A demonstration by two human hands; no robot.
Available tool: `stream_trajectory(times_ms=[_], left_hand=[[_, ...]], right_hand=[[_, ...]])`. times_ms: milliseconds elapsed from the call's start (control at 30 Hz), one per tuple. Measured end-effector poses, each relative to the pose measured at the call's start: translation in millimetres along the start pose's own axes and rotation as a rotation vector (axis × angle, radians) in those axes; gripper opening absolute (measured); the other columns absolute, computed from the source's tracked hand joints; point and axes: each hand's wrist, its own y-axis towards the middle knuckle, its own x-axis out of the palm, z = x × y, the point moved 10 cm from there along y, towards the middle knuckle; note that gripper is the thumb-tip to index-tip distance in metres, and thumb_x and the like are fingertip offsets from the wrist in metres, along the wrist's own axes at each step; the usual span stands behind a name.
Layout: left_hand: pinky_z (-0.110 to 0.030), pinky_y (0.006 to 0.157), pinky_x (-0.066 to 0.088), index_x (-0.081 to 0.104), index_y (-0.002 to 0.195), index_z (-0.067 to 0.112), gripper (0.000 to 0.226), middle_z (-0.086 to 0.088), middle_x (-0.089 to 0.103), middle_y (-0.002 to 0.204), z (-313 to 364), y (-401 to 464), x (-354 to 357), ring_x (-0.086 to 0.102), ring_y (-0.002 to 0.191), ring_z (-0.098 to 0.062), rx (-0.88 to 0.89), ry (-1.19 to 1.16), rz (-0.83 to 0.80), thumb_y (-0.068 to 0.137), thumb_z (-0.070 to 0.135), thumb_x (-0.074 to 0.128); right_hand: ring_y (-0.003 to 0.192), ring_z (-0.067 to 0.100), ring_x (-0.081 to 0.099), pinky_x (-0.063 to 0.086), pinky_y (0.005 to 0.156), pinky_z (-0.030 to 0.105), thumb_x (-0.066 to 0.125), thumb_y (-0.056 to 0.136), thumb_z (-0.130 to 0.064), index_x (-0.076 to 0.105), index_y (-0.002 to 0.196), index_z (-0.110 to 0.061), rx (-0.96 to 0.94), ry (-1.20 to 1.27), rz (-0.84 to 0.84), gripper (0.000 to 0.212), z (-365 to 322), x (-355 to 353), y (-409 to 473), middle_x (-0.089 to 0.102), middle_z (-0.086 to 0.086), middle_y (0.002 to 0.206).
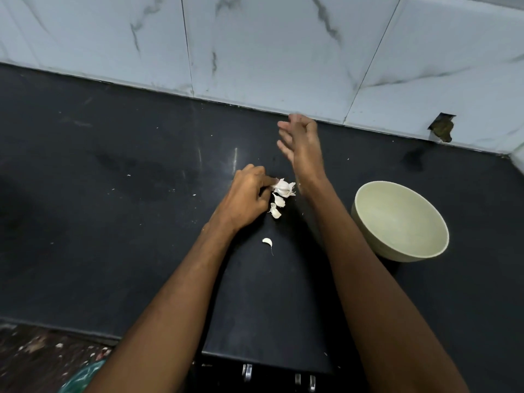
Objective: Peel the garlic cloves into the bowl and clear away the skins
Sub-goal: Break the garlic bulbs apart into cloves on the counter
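Note:
A partial garlic bulb (284, 187) with papery white skin lies on the dark countertop (113, 165). My left hand (246, 197) holds it with curled fingers, thumb and forefinger on its left side. Two loose cloves (277, 205) lie just below the bulb, and one more clove (267, 242) sits nearer to me. My right hand (300, 144) is raised above and beyond the bulb, fingers straight and spread, holding nothing. A pale green bowl (380, 194) stands to the right with nothing visible inside.
A marble-tiled wall (255, 46) runs along the back of the counter, with a small broken hole (442, 128) at the right. Tiny white skin flecks dot the countertop. The counter's front edge is at the bottom, with floor debris at lower left.

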Motion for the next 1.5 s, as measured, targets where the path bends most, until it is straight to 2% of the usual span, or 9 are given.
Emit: stream_trajectory(times_ms=[133, 200, 500, 700, 933, 1067, 1200, 1333, 1500], left_hand=[[-0.025, 0.075, 0.034, 0.079, 0.110, 0.013, 0.027, -0.001, 0.056, 0.082, -5, 1, -5, 0.047, 0.087, -0.019, -0.047, -0.028, 0.030, 0.094, 0.001, 0.061], [-0.022, 0.075, 0.031, 0.079, 0.105, 0.014, 0.023, 0.010, 0.048, 0.077, -5, 0, -9, 0.046, 0.084, -0.017, -0.059, -0.036, 0.051, 0.095, 0.002, 0.062], [-0.011, 0.075, 0.037, 0.078, 0.101, 0.021, 0.013, 0.005, 0.061, 0.085, -21, -1, -9, 0.055, 0.084, -0.010, -0.160, -0.132, 0.092, 0.096, 0.014, 0.068], [-0.030, 0.085, 0.056, 0.079, 0.106, 0.023, 0.012, 0.006, 0.075, 0.098, -33, -1, -2, 0.070, 0.091, -0.012, -0.252, -0.393, 0.069, 0.096, 0.022, 0.072], [-0.049, 0.082, 0.060, 0.079, 0.108, 0.014, 0.020, 0.001, 0.074, 0.095, -33, -3, -2, 0.069, 0.087, -0.019, -0.284, -0.634, 0.050, 0.090, 0.023, 0.081], [-0.029, 0.082, 0.060, 0.076, 0.108, -0.001, 0.026, -0.016, 0.078, 0.097, -24, -4, -3, 0.075, 0.086, -0.019, -0.264, -0.753, 0.038, 0.085, 0.007, 0.083], [-0.039, 0.084, 0.056, 0.079, 0.103, 0.003, 0.019, -0.018, 0.077, 0.095, -32, -6, -1, 0.071, 0.085, -0.025, -0.270, -0.718, 0.021, 0.086, 0.010, 0.083], [-0.033, 0.085, 0.053, 0.079, 0.107, 0.003, 0.018, 0.000, 0.075, 0.094, -36, -6, 2, 0.069, 0.089, -0.021, -0.264, -0.699, -0.015, 0.089, 0.004, 0.078], [-0.044, 0.089, 0.050, 0.081, 0.107, 0.012, 0.030, -0.007, 0.073, 0.109, -40, -5, 5, 0.067, 0.098, -0.028, -0.247, -0.703, -0.035, 0.090, -0.007, 0.066]], right_hand=[[0.108, 0.011, 0.068, 0.051, 0.103, 0.032, 0.061, 0.099, -0.008, 0.075, 0.110, -0.018, -0.171, -0.706, -0.121, 0.021, -3, -10, -19, 0.074, -0.001, 0.116], [0.105, 0.013, 0.070, 0.051, 0.099, 0.029, 0.064, 0.098, -0.007, 0.077, 0.111, -0.015, -0.124, -0.832, -0.206, 0.020, 15, -12, -33, 0.077, -0.001, 0.112], [0.080, 0.003, 0.075, 0.059, 0.083, 0.024, 0.083, 0.087, -0.014, 0.081, 0.102, -0.015, -0.102, -0.687, -0.196, 0.015, 19, -26, -48, 0.080, -0.006, 0.087], [0.066, -0.003, 0.068, 0.055, 0.073, 0.015, 0.075, 0.087, -0.013, 0.080, 0.101, -0.013, -0.106, -0.587, -0.150, 0.015, 16, -26, -49, 0.077, -0.004, 0.080], [0.083, 0.023, 0.077, 0.062, 0.091, 0.047, 0.077, 0.077, -0.003, 0.081, 0.097, -0.014, 0.057, -0.291, -0.169, 0.024, 29, -34, -49, 0.079, 0.011, 0.085], [0.091, 0.039, 0.077, 0.060, 0.093, 0.057, 0.076, 0.079, 0.000, 0.081, 0.098, -0.012, 0.060, -0.230, -0.166, 0.024, 31, -33, -53, 0.079, 0.015, 0.086], [0.096, 0.039, 0.076, 0.061, 0.094, 0.050, 0.076, 0.086, 0.002, 0.080, 0.104, -0.006, 0.070, -0.195, -0.217, 0.020, 34, -33, -58, 0.079, 0.017, 0.092], [0.100, 0.036, 0.076, 0.062, 0.094, 0.043, 0.075, 0.090, 0.002, 0.076, 0.110, 0.000, 0.077, -0.136, -0.256, 0.020, 37, -33, -60, 0.079, 0.019, 0.098], [0.095, 0.025, 0.077, 0.062, 0.089, 0.033, 0.070, 0.092, 0.007, 0.075, 0.111, -0.003, 0.098, -0.058, -0.323, 0.021, 35, -34, -60, 0.079, 0.017, 0.100]])
